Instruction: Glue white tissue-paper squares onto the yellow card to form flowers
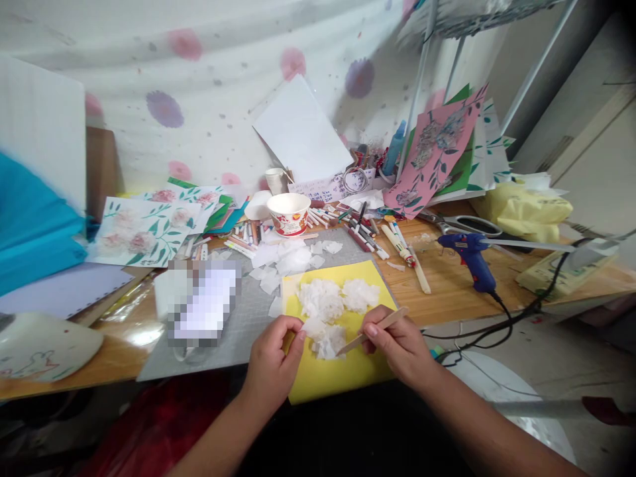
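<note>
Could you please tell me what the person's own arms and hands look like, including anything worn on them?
The left hand and right hand are ungloved, with no ring, watch or bracelet visible. The left forearm and right forearm are bare as far as they show, without sleeves or visible markings.

the near yellow sheet [338, 383] is smooth, matt paper; the clumps [322, 299] on it are rough, crumpled white paper. the stick [354, 343] is bare wood, the right-hand glue gun [477, 264] smooth plastic, the tabletop [447, 299] grained wood, the far curtain [223, 99] cloth-like.
</note>
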### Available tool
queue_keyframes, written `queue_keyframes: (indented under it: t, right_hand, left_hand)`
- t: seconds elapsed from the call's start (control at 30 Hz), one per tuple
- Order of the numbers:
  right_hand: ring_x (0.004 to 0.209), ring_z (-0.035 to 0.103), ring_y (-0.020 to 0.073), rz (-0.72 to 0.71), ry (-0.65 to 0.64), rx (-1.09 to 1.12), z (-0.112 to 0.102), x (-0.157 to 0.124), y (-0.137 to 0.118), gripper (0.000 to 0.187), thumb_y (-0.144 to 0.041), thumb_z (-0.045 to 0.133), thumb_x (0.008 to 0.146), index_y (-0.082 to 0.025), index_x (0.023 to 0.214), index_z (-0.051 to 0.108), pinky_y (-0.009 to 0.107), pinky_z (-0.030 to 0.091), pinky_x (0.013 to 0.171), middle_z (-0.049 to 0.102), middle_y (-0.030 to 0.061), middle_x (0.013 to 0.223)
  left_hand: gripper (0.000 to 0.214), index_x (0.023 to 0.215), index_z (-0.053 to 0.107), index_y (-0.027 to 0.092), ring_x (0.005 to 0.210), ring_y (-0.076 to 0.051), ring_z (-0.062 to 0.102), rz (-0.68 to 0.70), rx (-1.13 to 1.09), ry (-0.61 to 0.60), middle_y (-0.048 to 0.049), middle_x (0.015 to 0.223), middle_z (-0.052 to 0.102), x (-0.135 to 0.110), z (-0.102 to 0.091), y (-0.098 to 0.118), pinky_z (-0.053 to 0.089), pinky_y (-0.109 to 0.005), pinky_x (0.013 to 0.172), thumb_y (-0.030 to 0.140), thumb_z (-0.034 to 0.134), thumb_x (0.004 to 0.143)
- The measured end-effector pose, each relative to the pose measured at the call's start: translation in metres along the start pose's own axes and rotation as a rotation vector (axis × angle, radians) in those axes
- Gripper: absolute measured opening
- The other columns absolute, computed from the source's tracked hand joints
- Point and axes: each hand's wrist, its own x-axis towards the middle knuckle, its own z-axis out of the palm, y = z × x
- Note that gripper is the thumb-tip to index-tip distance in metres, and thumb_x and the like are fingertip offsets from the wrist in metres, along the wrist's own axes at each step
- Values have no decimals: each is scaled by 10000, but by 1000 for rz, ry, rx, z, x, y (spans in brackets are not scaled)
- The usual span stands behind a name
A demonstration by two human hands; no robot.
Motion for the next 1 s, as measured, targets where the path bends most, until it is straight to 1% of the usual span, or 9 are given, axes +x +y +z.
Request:
queue_keyframes:
  t: [0.07,0.2,0.37,0.53,0.67,0.73,0.83,1.0]
  right_hand:
    - [521,593,138,-17,16,-45,2,1,-1,350,-484,527,959,-212,756,612,254,478,511,625,1,605]
    - [508,596,143,18,109,-36,5,2,1,351,-515,531,946,-217,774,603,261,487,510,626,-2,593]
    - [498,592,140,28,107,-18,4,2,5,343,-505,537,946,-215,774,602,255,484,503,621,-9,581]
    - [521,596,139,24,110,58,3,0,6,323,-477,553,947,-214,768,607,253,491,514,618,-7,609]
    - [524,603,145,37,61,34,2,0,4,341,-492,563,938,-212,752,620,262,495,522,632,0,604]
    - [522,606,147,40,77,19,2,2,3,347,-507,570,928,-212,754,622,266,495,522,643,3,603]
    - [510,603,146,51,127,19,4,5,2,346,-523,568,922,-213,774,608,262,494,507,640,0,590]
    - [480,592,142,93,159,27,6,10,2,370,-557,577,900,-212,768,583,252,493,474,628,-4,562]
  left_hand:
    - [134,797,598,211,630,-141,619,1,4,-1,19,721,659,0,0,0,484,-229,594,258,526,900]
    - [131,798,596,213,635,-146,623,8,8,3,15,724,662,-1,1,0,488,-235,598,260,525,898]
    - [130,790,596,213,627,-149,617,15,13,3,15,713,657,-1,1,1,490,-241,600,254,530,893]
    - [133,784,585,212,646,-145,622,-8,-34,7,13,728,658,-1,0,3,493,-236,608,245,527,898]
    - [129,795,585,213,683,-156,627,-3,-49,1,2,750,657,-2,0,3,506,-252,644,249,524,903]
    - [118,806,580,212,716,-163,634,2,-59,-1,-5,772,657,-2,1,1,511,-261,668,242,523,905]
    - [88,836,566,212,766,-160,634,29,-89,10,-12,817,649,-3,2,0,513,-261,704,211,518,910]
    - [94,847,551,214,823,-158,614,133,-91,30,-19,863,616,-3,4,5,501,-264,746,145,533,910]
